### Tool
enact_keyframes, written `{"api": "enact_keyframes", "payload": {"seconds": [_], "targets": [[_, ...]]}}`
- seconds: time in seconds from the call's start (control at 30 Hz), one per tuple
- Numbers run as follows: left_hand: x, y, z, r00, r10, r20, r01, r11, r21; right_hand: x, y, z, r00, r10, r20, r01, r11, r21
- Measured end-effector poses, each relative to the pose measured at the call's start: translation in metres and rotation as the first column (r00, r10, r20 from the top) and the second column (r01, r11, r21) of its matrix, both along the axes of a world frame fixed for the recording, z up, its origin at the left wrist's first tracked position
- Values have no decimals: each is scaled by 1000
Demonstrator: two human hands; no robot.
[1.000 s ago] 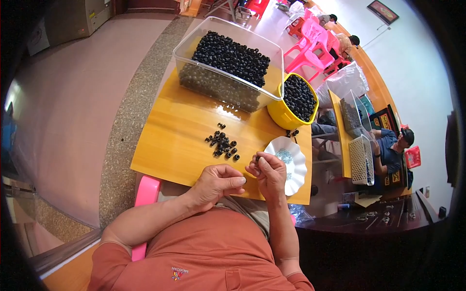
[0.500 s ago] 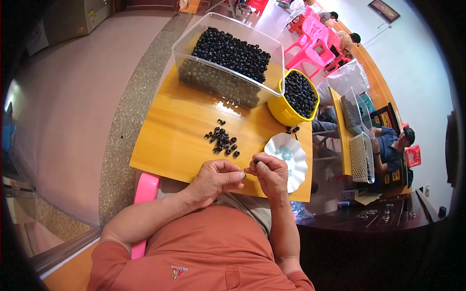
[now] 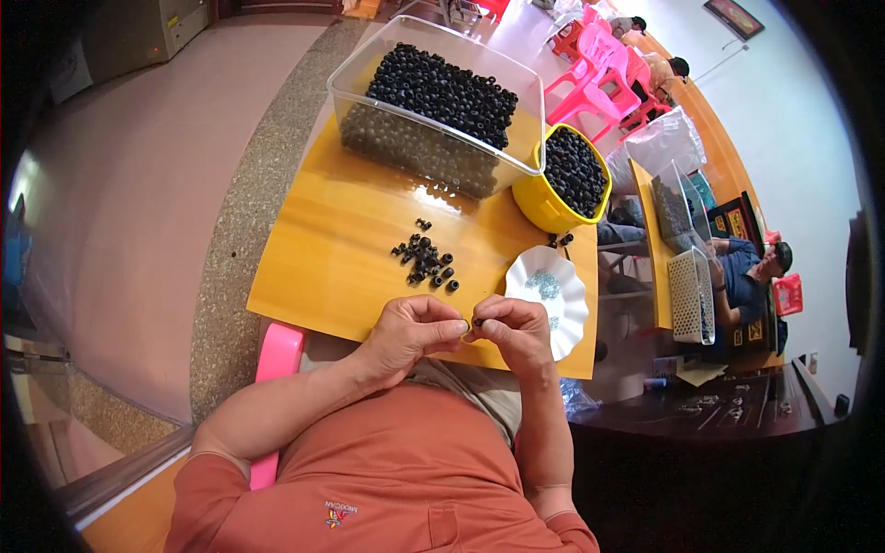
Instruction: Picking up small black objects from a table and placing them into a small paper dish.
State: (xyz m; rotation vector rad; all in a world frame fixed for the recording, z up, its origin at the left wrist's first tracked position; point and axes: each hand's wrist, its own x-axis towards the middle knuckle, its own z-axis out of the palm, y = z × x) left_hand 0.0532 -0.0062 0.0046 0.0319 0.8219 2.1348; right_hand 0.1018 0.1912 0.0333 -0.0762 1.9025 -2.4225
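Head view: inspection finds one small black part (image 3: 477, 323) in hand, left of the near half of the white fluted dish (image 3: 573, 309), which serves as landmark. Right hand (image 3: 518, 336): fingers pinching that part, thumb against forefinger. Left hand (image 3: 410, 339): further left of the dish, thumb and forefinger pressed together, tips just beside the part; whether a tiny item lies between them cannot be told.

Step in hand, as judged: close two-handed handling of a single part, held clear of the loose stock. A next move would call for a firm right pinch, fine left fingertip control and good alignment between the two, since the part is small and could slip.

Stock on the bench (image 3: 323, 258): pale blue pieces (image 3: 544, 284) inside the dish; a loose group of black parts (image 3: 425, 258) left of the dish; a yellow bucket (image 3: 539, 205) of black parts beyond the dish; a clear tub (image 3: 521, 166) of the same, beyond and left of the dish.
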Motion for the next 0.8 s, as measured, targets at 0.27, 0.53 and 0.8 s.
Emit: {"api": "enact_keyframes", "payload": {"seconds": [0.27, 0.53, 0.8], "targets": [[2, 1, 2, 992, -21, -125, 19, 1000, -21, 2, 2, 0, 997, 72, 7, -72, 991, 116], [4, 2, 1, 979, -35, -201, 20, 997, -77, 2, 3, 10, 989, 103, 104, -119, 979, 163], [6, 4, -4, 959, -55, -277, 23, 993, -117, 2, 9, 8, 977, 153, 150, -166, 983, 80]]}}
